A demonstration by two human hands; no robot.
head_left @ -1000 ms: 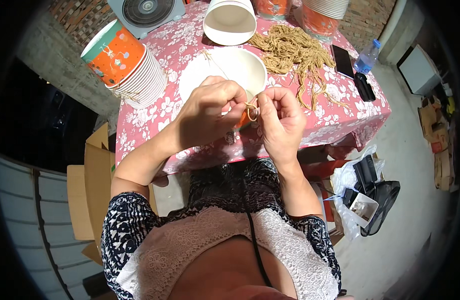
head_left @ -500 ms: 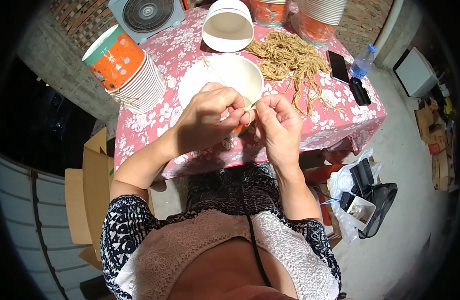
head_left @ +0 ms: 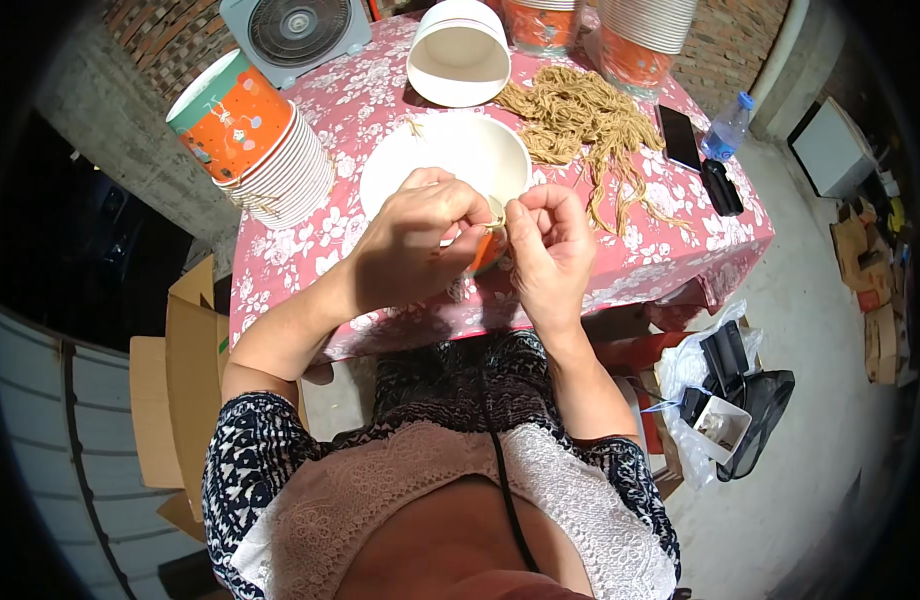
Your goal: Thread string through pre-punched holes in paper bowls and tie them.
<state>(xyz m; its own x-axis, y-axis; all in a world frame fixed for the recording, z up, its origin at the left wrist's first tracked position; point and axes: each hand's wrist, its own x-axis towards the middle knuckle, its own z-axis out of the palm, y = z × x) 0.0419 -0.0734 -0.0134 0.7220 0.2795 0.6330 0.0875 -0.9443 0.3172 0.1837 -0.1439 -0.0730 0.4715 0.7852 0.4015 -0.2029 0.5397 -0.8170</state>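
Note:
An open paper cup (head_left: pixel 450 160), white inside and orange outside, stands at the table's near edge. My left hand (head_left: pixel 415 250) and my right hand (head_left: pixel 550 245) meet at its near rim, fingers pinched on a thin tan string (head_left: pixel 496 222). The string end sits between both sets of fingertips against the cup's orange wall. A heap of the same tan strings (head_left: pixel 585 125) lies on the cloth beyond my right hand.
A flowered pink tablecloth (head_left: pixel 310 250) covers the table. A tilted stack of orange cups (head_left: pixel 255 140) lies left, another cup (head_left: pixel 460 50) on its side behind, more stacks (head_left: pixel 645 30) at the back. A fan (head_left: pixel 295 25), phone (head_left: pixel 678 135), bottle (head_left: pixel 725 125), cardboard (head_left: pixel 175 400) and bags (head_left: pixel 730 390) surround it.
Both hands have stayed together at the cup's rim, fingers shifting slightly on the string. The view has tilted a little, so the table sits lower in the picture.

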